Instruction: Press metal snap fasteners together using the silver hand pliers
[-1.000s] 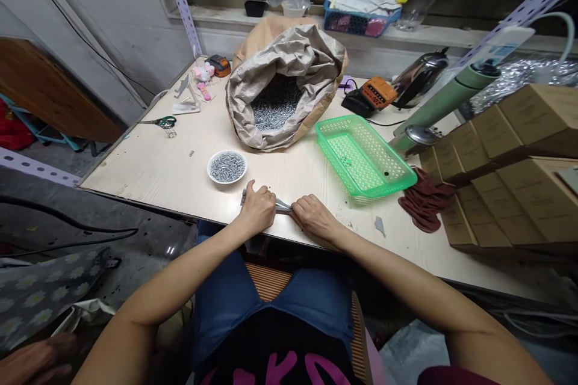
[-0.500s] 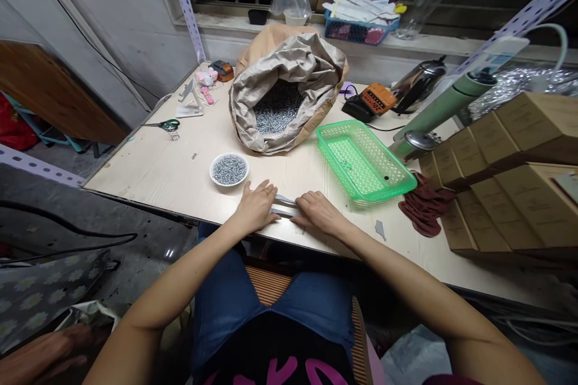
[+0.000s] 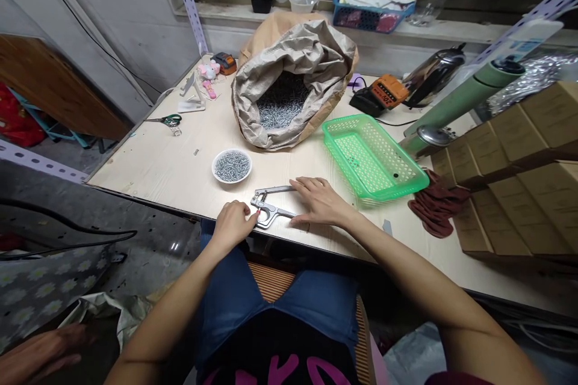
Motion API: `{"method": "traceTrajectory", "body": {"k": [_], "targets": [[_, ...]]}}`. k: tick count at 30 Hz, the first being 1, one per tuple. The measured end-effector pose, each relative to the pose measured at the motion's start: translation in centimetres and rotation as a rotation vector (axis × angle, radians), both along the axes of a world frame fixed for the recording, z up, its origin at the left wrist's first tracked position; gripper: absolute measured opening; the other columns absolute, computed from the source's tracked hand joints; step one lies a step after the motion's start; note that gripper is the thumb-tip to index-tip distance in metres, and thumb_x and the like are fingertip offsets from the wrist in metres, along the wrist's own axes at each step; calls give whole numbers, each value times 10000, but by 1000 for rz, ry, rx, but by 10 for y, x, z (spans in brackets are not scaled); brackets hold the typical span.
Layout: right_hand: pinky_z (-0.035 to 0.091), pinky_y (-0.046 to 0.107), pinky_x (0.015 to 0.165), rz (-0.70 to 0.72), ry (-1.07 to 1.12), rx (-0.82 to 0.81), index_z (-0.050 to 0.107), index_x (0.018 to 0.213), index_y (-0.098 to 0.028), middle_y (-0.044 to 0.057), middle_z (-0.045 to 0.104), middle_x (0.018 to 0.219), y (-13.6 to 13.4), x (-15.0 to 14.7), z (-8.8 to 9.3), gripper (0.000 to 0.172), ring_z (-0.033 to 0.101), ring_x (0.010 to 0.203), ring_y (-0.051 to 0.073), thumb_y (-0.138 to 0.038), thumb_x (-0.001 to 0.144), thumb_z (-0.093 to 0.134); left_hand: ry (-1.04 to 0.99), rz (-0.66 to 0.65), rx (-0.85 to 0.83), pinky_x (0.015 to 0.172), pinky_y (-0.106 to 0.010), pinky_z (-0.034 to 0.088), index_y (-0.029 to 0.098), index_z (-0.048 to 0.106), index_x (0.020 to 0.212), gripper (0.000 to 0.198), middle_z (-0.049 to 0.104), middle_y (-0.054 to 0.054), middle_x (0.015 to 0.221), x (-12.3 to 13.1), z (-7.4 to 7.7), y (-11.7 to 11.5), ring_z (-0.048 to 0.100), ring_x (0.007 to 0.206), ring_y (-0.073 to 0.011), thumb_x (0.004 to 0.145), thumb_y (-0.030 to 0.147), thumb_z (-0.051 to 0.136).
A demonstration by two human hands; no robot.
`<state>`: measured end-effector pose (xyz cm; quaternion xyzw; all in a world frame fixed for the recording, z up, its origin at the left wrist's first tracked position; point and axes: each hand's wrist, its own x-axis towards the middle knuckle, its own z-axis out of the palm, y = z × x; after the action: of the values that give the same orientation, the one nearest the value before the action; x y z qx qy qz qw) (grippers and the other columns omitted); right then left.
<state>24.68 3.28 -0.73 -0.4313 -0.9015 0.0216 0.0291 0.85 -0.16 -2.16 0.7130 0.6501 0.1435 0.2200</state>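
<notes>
Flat at the table's front edge lies a grey plier-like hand tool (image 3: 270,214) with a coil spring and a rounded opening in its head. At that head, my left hand (image 3: 233,222) is closed, thumb and forefinger together; a small red spot shows at their tips, too small to name. My right hand (image 3: 323,201) is open over the handle ends, fingers and thumb apart, one handle by each. Just behind my left hand stands a white bowl (image 3: 232,166) full of small shiny metal pieces.
A large paper sack (image 3: 293,90) of similar metal pieces stands behind the bowl. To the right are a green basket (image 3: 374,156), a dark red cloth (image 3: 436,204) and stacked cardboard boxes (image 3: 506,210). Scissors (image 3: 169,120) lie at left. Another person's hand (image 3: 49,349) shows at lower left.
My left hand has drawn back to the left, uncovering the tool's head and spring. The fingers of my right hand have spread apart over the handles. The view has shifted slightly.
</notes>
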Motion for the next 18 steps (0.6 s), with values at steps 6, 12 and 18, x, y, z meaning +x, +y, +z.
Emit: {"method": "traceTrajectory", "body": {"k": [6,12,18], "targets": [[288,441,984,42,-88,-48,573,973,-134,194,479,1262,5,-30,1,410,450,1147,310,-454,724,631,97,-30,-250,574,-264,344,174,596,602,138,645,-64,658,11,8,17,599,684,-199,706,241,535],[292,438,976,3,-13,-74,549,1019,-111,164,543,1117,5,-30,-1,452,505,1040,277,-424,701,623,-19,11,-331,548,-241,326,173,567,557,137,615,-24,587,7,11,26,565,618,-159,666,256,576],[267,491,1001,-31,84,15,521,1113,-98,202,473,1260,0,-25,-12,552,438,1157,301,-480,722,599,28,46,-245,567,-255,341,174,576,587,138,653,-56,662,11,8,20,602,690,-192,689,264,549]]}}
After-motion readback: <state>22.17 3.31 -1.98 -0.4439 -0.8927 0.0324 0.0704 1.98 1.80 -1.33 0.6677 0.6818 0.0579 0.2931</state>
